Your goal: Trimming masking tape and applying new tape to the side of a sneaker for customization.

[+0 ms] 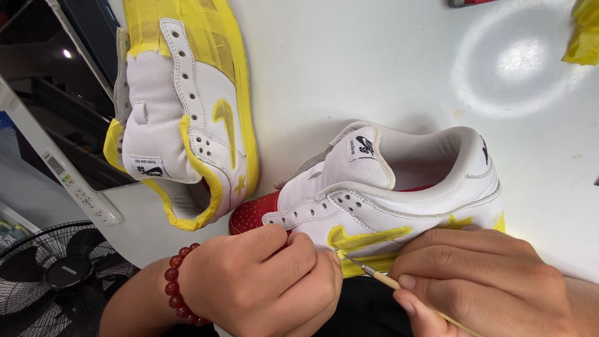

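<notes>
A white sneaker (pixel 399 187) with a red toe and a yellow-painted side mark lies on its side at the table's near edge. My left hand (pixel 262 281), a red bead bracelet (pixel 178 287) on its wrist, grips the sneaker's lower front edge. My right hand (pixel 493 281) holds a thin paintbrush (pixel 380 276). Its tip touches the sneaker just under the yellow mark. A second white sneaker (pixel 187 106), wrapped in yellow masking tape, lies at the upper left.
The white table (pixel 374 62) holds crumpled yellow tape (pixel 583 34) at the far right corner and a red object (pixel 471 2) at the top edge. A black fan (pixel 59 281) stands below the table at the lower left.
</notes>
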